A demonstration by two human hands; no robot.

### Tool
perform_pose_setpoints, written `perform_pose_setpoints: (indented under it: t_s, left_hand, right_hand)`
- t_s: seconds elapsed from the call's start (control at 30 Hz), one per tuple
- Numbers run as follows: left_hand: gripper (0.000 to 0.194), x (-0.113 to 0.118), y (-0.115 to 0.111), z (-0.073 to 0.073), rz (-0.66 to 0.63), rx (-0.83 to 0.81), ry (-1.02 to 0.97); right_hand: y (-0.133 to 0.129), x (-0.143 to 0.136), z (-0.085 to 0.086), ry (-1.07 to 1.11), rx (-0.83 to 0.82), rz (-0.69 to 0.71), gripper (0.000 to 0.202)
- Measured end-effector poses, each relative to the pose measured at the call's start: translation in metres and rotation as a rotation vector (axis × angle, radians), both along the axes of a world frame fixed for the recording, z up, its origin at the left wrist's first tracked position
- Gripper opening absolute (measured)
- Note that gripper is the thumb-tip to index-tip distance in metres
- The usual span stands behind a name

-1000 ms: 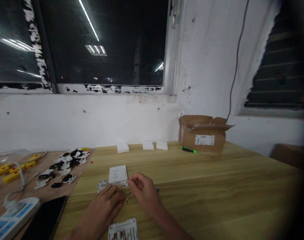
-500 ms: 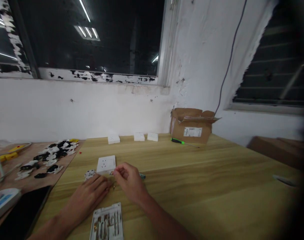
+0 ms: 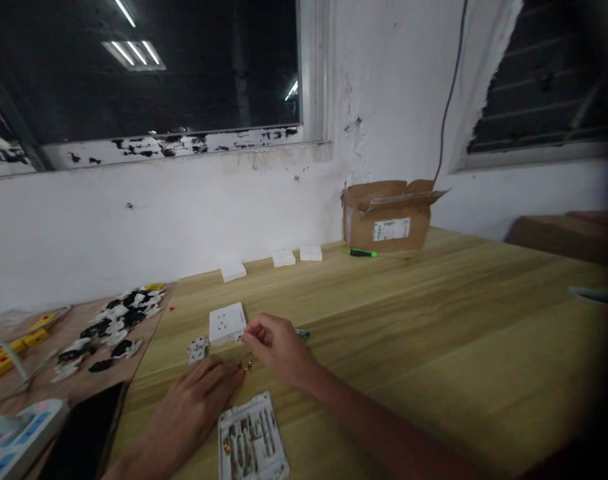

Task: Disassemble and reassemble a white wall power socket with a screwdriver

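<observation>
Right hand [image 3: 279, 345] pinches small white part [image 3: 239, 338] at its fingertips, likely light, rigid, best edge-held; left hand [image 3: 204, 389] hold unclear

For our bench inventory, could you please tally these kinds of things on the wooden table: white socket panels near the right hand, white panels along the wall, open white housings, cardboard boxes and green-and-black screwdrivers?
White socket panel near the right hand: 1
White panels along the wall: 3
Open white housing: 1
Cardboard box: 1
Green-and-black screwdriver: 1
Total: 7
</observation>
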State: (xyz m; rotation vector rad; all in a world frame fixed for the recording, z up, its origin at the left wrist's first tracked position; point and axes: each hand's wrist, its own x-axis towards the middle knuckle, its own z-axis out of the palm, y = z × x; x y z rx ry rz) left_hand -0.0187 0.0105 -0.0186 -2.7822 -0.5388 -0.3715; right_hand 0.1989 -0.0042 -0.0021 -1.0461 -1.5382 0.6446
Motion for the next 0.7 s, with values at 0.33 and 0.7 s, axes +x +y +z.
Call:
perform_pose_setpoints:
  t_s: [0.33, 0.7]
  left_hand:
    - [0.04, -0.016, -0.004, 0.002, 0.011, -0.302, -0.101]
    - [0.035, -0.017, -0.001, 0.0, 0.083, -0.537, -0.302]
  right_hand:
    - [-0.006, 0.002, 0.007, -0.067, -0.007, -0.036, 0.008]
    - [-0.01, -0.004, 0.008, -0.297, 0.031, -0.012, 0.007]
